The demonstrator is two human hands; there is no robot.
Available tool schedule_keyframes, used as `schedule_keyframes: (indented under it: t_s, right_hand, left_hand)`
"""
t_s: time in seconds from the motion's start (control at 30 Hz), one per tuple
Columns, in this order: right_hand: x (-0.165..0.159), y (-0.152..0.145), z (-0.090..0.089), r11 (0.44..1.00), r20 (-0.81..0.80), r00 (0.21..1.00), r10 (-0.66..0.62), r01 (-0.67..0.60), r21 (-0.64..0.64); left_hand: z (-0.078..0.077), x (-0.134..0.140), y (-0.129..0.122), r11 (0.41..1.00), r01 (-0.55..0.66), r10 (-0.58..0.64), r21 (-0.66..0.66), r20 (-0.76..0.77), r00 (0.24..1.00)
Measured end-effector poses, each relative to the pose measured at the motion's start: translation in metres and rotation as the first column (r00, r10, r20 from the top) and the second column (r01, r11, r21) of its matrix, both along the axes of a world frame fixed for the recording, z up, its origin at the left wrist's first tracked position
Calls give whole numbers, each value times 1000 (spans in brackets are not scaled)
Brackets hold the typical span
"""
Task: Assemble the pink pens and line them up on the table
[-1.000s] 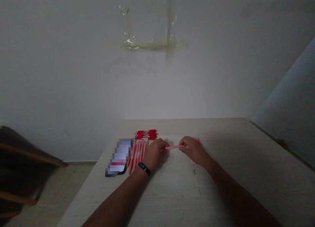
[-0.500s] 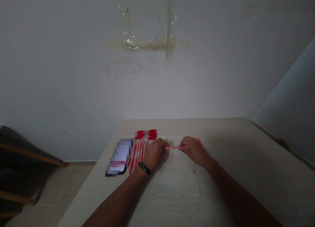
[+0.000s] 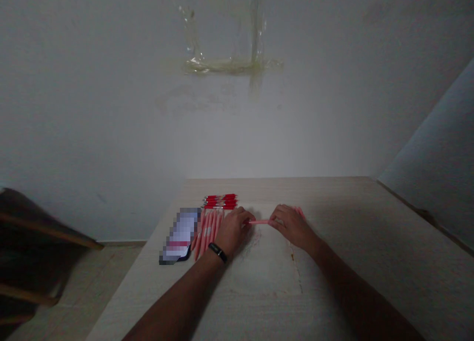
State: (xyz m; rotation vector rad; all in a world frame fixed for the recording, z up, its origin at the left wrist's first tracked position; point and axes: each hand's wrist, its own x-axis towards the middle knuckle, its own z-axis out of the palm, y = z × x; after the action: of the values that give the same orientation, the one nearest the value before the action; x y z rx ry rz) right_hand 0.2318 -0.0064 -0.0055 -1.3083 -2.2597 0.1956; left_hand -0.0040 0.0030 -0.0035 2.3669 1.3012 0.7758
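My left hand (image 3: pixel 233 228), with a black band on the wrist, pinches one end of a slim pink pen (image 3: pixel 260 222). My right hand (image 3: pixel 292 224) grips the other end, so the pen lies level between the two; its ends are hidden by fingers. Close to my left wrist lies a row of similar pink pens (image 3: pixel 208 231) with pale labels, partly covered by that hand. Behind them are several red pens (image 3: pixel 220 202) with silvery tips. More pink items (image 3: pixel 299 211) peek out beyond my right hand, their shape mostly hidden.
A phone (image 3: pixel 182 235), blurred out, lies at the left of the pale wooden table (image 3: pixel 344 193). Under my hands is a whitish patch (image 3: pixel 266 277) with a ragged right edge. The wall behind carries strips of clear tape (image 3: pixel 222 67). Dark wooden furniture (image 3: pixel 33 262) stands lower left.
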Motion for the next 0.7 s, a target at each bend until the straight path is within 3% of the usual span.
schedule_keyframes:
  t_s: [0.1,0.3,0.5,0.7]
  right_hand:
    - [0,-1,0,999,-43,999,-33,33,-3]
    - [2,1,-3,999,2,1000,18,-18,30]
    - [2,4,-5,1000,-78,997,14,-14,4]
    - [3,1,-1,1000,5,1000,30,-30,-7]
  left_hand:
    - [1,0,0,1000,-5,5,-1,-13,1000]
    - [2,0,0,1000,-2,2,-3,-23,1000]
    - [4,0,-1,1000,-1,1,3,-19,1000]
    - [8,1,-3,1000,25,-25,12,-12,1000]
